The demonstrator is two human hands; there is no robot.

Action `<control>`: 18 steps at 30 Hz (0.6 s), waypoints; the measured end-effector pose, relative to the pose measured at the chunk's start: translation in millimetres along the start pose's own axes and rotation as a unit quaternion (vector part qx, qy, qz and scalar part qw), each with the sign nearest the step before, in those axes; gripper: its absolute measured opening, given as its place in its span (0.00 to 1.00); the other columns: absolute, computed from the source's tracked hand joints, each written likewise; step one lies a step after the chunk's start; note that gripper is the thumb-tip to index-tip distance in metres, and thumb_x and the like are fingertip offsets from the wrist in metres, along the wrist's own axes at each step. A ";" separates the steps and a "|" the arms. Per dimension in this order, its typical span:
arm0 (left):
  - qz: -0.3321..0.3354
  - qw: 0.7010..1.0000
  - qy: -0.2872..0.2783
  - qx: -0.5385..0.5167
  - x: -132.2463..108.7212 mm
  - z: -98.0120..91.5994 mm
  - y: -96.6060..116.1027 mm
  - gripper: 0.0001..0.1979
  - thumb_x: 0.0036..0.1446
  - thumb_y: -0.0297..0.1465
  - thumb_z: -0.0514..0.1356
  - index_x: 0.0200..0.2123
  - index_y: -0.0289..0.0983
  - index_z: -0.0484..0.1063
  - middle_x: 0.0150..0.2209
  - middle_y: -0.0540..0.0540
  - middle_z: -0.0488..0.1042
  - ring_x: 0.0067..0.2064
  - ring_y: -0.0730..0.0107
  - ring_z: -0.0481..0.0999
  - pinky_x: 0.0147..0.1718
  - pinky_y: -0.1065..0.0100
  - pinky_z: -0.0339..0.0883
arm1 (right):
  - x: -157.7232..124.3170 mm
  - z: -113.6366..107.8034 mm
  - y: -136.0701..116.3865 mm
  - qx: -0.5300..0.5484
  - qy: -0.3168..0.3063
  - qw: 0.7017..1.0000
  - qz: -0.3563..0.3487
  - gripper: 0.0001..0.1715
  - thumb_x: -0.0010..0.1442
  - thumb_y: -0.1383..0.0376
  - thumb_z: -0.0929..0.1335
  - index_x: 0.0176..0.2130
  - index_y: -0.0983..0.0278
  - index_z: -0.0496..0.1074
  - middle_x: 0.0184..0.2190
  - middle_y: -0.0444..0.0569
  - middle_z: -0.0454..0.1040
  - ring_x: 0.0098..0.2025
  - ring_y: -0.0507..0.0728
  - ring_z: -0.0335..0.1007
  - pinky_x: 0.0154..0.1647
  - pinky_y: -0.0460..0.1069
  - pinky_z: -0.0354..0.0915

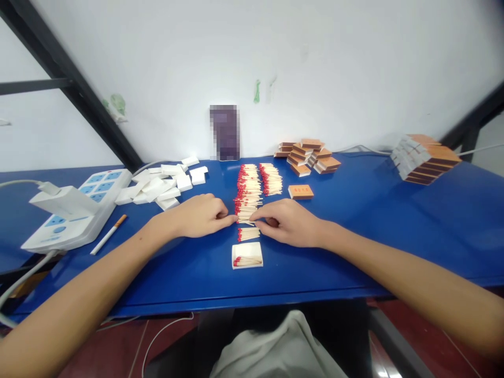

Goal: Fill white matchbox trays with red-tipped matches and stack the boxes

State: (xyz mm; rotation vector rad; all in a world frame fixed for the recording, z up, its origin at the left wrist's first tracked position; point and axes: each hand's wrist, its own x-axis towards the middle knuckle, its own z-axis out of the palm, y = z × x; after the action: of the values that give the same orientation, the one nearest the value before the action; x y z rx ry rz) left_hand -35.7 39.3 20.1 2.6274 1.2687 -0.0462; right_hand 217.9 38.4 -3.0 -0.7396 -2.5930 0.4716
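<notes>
A thick column of red-headed matchsticks (249, 191) lies on the blue table. My left hand (200, 215) is curled at its left side, fingertips touching red heads at the lower end. Opposite it, my right hand (289, 223) pinches the bare wooden ends between thumb and index finger; the exact number held is too small to tell. Just below lies a small separate group of matches (249, 234). Nearest the table's front, an open white matchbox tray (247, 249) has several matches along its lower side. A shorter column of matches (270, 179) lies up and to the right.
White empty trays (157, 185) are heaped at left, beside a power strip (92, 210) and a cigarette (109, 234). Orange matchbox sleeves (309, 155) are piled near the wall, with one single matchbox (301, 191) in front. A stacked matchbox block (425, 159) stands far right. A pixelated dark rectangle (226, 132) leans on the wall.
</notes>
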 end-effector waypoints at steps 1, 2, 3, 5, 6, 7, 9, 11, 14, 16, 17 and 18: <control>0.002 1.000 0.001 -0.001 -0.1 -0.4 0.3 0.28 0.69 0.46 0.48 0.19 0.36 0.62 0.18 0.50 0.64 0.20 0.74 0.58 0.25 0.66 0.47 | 0.0 -0.2 0.2 0.001 -0.001 1.000 -0.005 0.12 0.63 0.69 0.66 0.43 0.65 0.79 0.29 0.45 0.78 0.27 0.50 0.67 0.30 0.45 0.57; 0.003 1.000 0.001 -0.004 -0.1 -0.9 0.8 0.28 0.69 0.45 0.47 0.19 0.36 0.62 0.18 0.50 0.65 0.20 0.74 0.59 0.25 0.66 0.48 | 0.1 -0.2 0.4 0.004 -0.001 1.000 -0.011 0.13 0.64 0.69 0.66 0.43 0.65 0.79 0.31 0.46 0.80 0.28 0.50 0.69 0.31 0.45 0.58; 0.004 1.000 0.000 -0.006 -0.2 -1.3 1.4 0.28 0.69 0.45 0.47 0.19 0.36 0.62 0.19 0.50 0.66 0.21 0.74 0.59 0.25 0.66 0.48 | 0.2 -0.1 0.6 0.007 -0.003 1.000 -0.016 0.13 0.64 0.69 0.65 0.43 0.64 0.79 0.34 0.47 0.81 0.31 0.51 0.72 0.33 0.46 0.60; 0.000 1.000 -0.001 -0.006 -0.2 -1.7 2.0 0.28 0.70 0.45 0.46 0.20 0.36 0.64 0.20 0.49 0.68 0.21 0.74 0.60 0.26 0.67 0.49 | 0.5 0.0 1.1 0.012 -0.008 1.000 -0.021 0.13 0.65 0.69 0.65 0.43 0.64 0.79 0.37 0.48 0.82 0.34 0.52 0.74 0.35 0.46 0.62; -0.004 1.000 0.000 -0.005 -0.3 -1.5 2.0 0.28 0.70 0.46 0.46 0.21 0.36 0.64 0.20 0.49 0.69 0.21 0.74 0.61 0.26 0.66 0.49 | 0.6 0.0 1.3 0.012 -0.011 1.000 -0.020 0.13 0.65 0.68 0.65 0.44 0.64 0.80 0.38 0.49 0.82 0.35 0.53 0.75 0.36 0.46 0.62; -0.008 1.000 0.001 -0.002 -0.3 -1.2 1.7 0.29 0.70 0.46 0.46 0.21 0.36 0.65 0.20 0.49 0.69 0.21 0.73 0.61 0.26 0.66 0.49 | 0.7 -0.2 1.4 0.012 -0.013 1.000 -0.019 0.14 0.65 0.68 0.65 0.44 0.64 0.80 0.38 0.49 0.82 0.35 0.53 0.75 0.36 0.47 0.63; -0.008 1.000 0.004 -0.001 -0.1 -0.2 0.6 0.29 0.70 0.47 0.46 0.22 0.36 0.65 0.21 0.49 0.69 0.21 0.73 0.61 0.26 0.66 0.49 | 0.9 -0.7 1.5 0.012 -0.016 1.000 -0.019 0.14 0.65 0.68 0.65 0.44 0.64 0.80 0.37 0.49 0.82 0.35 0.53 0.75 0.35 0.47 0.63; 0.000 1.000 0.002 -0.004 0.2 0.7 -0.6 0.29 0.70 0.47 0.46 0.21 0.36 0.65 0.20 0.49 0.69 0.21 0.74 0.61 0.26 0.66 0.50 | 0.9 -1.4 1.6 0.014 -0.018 0.999 -0.022 0.14 0.66 0.67 0.65 0.44 0.64 0.80 0.38 0.48 0.82 0.34 0.53 0.75 0.35 0.47 0.63; 0.007 1.000 0.001 -0.014 0.8 1.0 -1.7 0.30 0.69 0.47 0.47 0.19 0.36 0.62 0.19 0.49 0.68 0.21 0.74 0.60 0.26 0.67 0.49 | 0.7 -2.2 1.6 0.017 -0.019 0.999 -0.028 0.14 0.66 0.67 0.65 0.45 0.65 0.80 0.37 0.48 0.82 0.34 0.52 0.74 0.35 0.46 0.63; 0.006 1.000 0.003 -0.020 1.1 0.8 -1.9 0.29 0.69 0.48 0.48 0.19 0.36 0.63 0.19 0.50 0.67 0.20 0.75 0.60 0.25 0.67 0.49 | 0.6 -2.5 1.8 0.016 -0.022 0.999 -0.030 0.15 0.66 0.68 0.65 0.45 0.65 0.80 0.37 0.48 0.82 0.33 0.52 0.74 0.35 0.46 0.63; 0.005 1.000 0.005 -0.021 1.1 0.7 -1.8 0.29 0.68 0.48 0.48 0.20 0.36 0.63 0.19 0.50 0.67 0.20 0.75 0.60 0.25 0.67 0.49 | 0.5 -2.7 2.0 0.015 -0.023 0.999 -0.031 0.14 0.66 0.68 0.65 0.45 0.65 0.80 0.36 0.48 0.81 0.32 0.52 0.73 0.34 0.47 0.62; 0.004 1.000 0.007 -0.021 1.1 0.8 -1.8 0.29 0.68 0.49 0.49 0.20 0.36 0.63 0.19 0.50 0.67 0.20 0.75 0.59 0.25 0.67 0.49 | 0.4 -2.8 2.3 0.014 -0.024 0.999 -0.032 0.14 0.66 0.67 0.65 0.45 0.64 0.80 0.36 0.48 0.81 0.32 0.52 0.73 0.34 0.47 0.62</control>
State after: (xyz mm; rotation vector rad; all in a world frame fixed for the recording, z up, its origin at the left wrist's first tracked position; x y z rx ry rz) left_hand -36.4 41.1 18.9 2.6012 1.2499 -0.0008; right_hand 219.8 41.0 -1.5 -0.6422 -2.6411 0.5102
